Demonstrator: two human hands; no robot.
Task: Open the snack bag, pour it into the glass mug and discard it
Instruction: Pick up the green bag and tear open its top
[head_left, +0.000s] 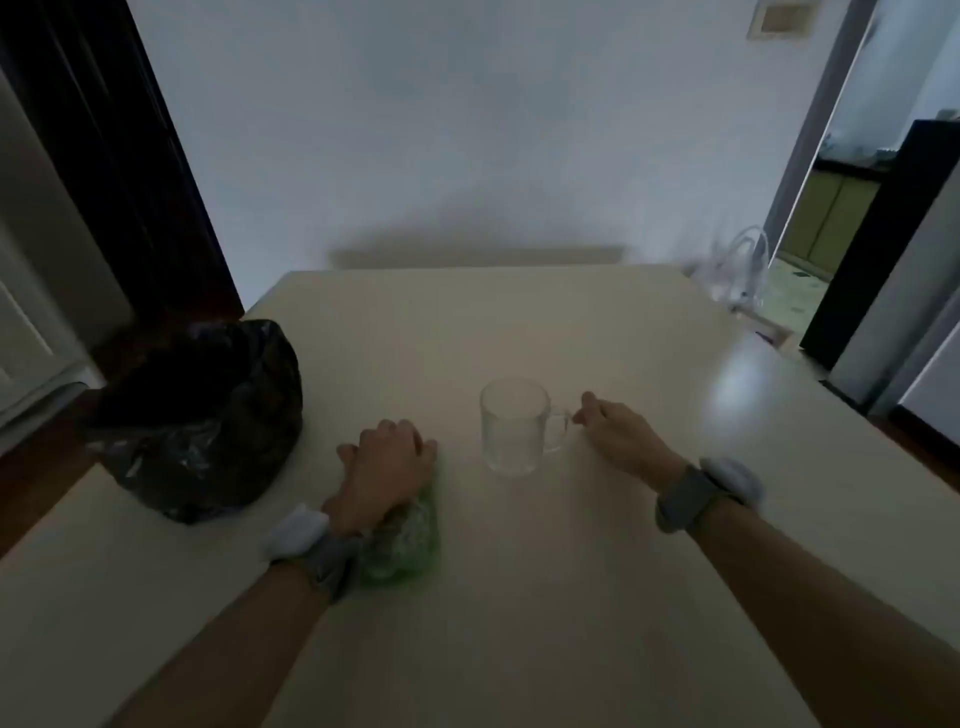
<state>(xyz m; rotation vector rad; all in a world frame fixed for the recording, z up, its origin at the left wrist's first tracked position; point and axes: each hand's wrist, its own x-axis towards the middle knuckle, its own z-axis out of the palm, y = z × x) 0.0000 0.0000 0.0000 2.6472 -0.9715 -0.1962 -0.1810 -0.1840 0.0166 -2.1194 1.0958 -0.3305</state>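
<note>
A green snack bag (402, 545) lies flat on the pale table (519, 597), near its front left. My left hand (384, 467) rests on the bag's far end with the fingers curled over it; most of that end is hidden under the palm. An empty clear glass mug (514, 426) stands upright right of the bag, its handle pointing right. My right hand (613, 428) is at the handle, with fingertips pinched on it.
A crumpled black plastic bag (208, 421) sits on the table's left edge, close to my left hand. Beyond the table stand a white wall, a dark doorway at left and an open doorway at right with a fan (743, 270) on the floor.
</note>
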